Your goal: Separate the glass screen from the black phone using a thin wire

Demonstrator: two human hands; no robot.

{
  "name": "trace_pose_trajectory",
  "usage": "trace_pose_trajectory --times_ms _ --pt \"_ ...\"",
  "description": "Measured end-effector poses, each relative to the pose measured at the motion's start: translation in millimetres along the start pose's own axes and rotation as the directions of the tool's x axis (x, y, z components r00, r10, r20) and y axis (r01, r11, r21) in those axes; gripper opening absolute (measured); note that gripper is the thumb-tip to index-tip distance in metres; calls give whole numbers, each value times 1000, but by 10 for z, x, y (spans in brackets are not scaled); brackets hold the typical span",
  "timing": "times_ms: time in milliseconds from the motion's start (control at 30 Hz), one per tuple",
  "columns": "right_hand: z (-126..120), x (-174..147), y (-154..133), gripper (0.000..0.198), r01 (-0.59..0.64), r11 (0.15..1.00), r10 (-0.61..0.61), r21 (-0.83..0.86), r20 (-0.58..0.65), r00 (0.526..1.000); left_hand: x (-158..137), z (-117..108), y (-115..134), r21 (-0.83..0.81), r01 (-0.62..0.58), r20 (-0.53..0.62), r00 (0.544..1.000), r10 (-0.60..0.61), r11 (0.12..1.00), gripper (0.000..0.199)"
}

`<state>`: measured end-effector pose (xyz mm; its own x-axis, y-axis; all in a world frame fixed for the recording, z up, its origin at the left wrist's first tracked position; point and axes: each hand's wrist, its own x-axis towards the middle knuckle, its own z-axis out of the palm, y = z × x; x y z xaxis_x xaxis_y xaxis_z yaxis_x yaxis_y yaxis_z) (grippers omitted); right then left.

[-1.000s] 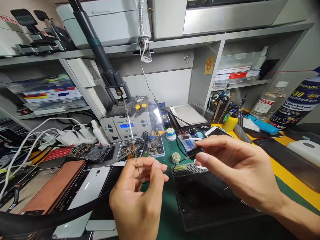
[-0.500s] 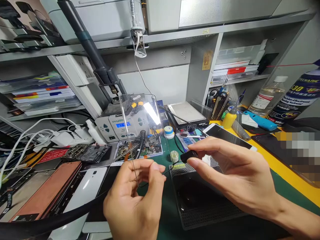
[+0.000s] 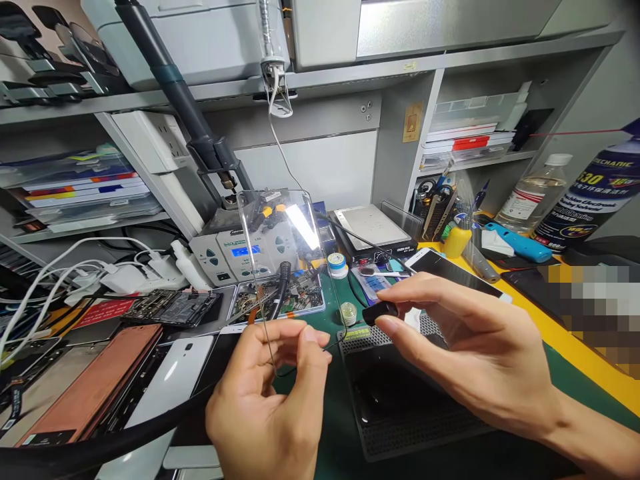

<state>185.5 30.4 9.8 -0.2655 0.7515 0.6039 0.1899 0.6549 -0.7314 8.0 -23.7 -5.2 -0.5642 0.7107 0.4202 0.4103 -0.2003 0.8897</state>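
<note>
My left hand [image 3: 275,400] pinches the lower edge of a clear phone-sized panel [image 3: 293,250] between thumb and fingers. The panel stands tilted upright, with a thin dark rim and a bright reflection near its top. Just right of it, my right hand [image 3: 480,353] grips a small black block [image 3: 379,312] between thumb and forefinger. The block looks apart from the panel; its exact kind cannot be made out. Below my right hand, a glossy black phone-like slab [image 3: 390,377] lies on a dark perforated mat [image 3: 380,437], partly covered by the hand.
A repair station [image 3: 245,253] with a lit display stands behind the panel. Circuit boards [image 3: 305,290] fill a tray before it. Phone parts [image 3: 100,380] crowd the left side, crossed by a black hose [image 3: 125,430]. Small jars [image 3: 337,265], a heating plate [image 3: 373,227] and bottles [image 3: 533,190] are farther back.
Both hands keep their grips almost unmoved. The small black block has shifted very slightly to the right. The view has moved a little.
</note>
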Motion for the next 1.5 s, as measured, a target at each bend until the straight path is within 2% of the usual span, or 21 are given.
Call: trace_pose_trajectory --times_ms 200,400,600,667,767,833,933,967,1033,1100,1167,1200,1233,1267,1300,1333,1400,1500 --pt "2 2 -19 27 40 999 -40 6 3 999 -13 -2 11 -2 14 6 1000 -14 1000 18" --pt "-14 6 -30 24 41 999 -41 -18 -15 999 -28 47 75 -33 123 -22 992 -124 992 21" --pt "-22 -2 -52 25 69 998 -69 -7 1 998 -46 51 150 -69 182 -15 983 -183 981 21" --pt "-31 8 -74 22 7 1000 -7 18 -49 999 -28 43 156 -117 209 17 978 -209 971 21" --pt "-61 48 -113 16 -185 966 204 182 -96 974 27 34 169 -305 295 157 953 -258 905 20" --pt "-94 81 -122 16 -304 887 339 349 -43 940 62 33 189 -442 376 260 923 -285 814 19" --pt "-154 112 -100 18 -380 755 424 534 45 905 67 41 209 -551 432 329 899 -290 714 16" --pt "-175 117 -91 19 -382 725 430 573 56 901 54 47 203 -565 411 328 908 -262 716 15" --pt "-214 122 -75 21 -368 686 429 628 60 902 20 64 156 -562 300 295 943 -152 771 13" --pt "-255 130 -64 22 -350 675 420 650 52 906 -5 82 65 -485 119 220 976 -11 867 10" --pt "-299 150 -47 22 -340 687 420 642 31 907 1 91 -53 -341 -120 117 979 169 932 5" --pt "-323 163 -33 24 -341 696 424 632 22 906 17 89 -112 -267 -256 99 952 290 929 5" --pt "-348 177 -15 27 -344 705 428 620 15 904 38 83 -165 -207 -410 96 895 435 888 12" --pt "-374 190 5 30 -351 715 432 605 13 902 63 72 -207 -135 -570 118 803 585 810 21" --pt "-399 202 25 33 -357 727 432 587 13 902 87 59 -237 -49 -726 159 672 723 686 28" --pt "-422 212 44 34 -360 741 428 567 14 904 107 44 -252 23 -815 176 573 801 579 34" --pt "-457 221 67 34 -351 771 406 532 15 914 127 17 -246 57 -875 197 481 854 480 39" --pt "-465 213 46 30 -352 775 390 525 41 920 109 1 -191 98 -927 218 374 901 361 40"
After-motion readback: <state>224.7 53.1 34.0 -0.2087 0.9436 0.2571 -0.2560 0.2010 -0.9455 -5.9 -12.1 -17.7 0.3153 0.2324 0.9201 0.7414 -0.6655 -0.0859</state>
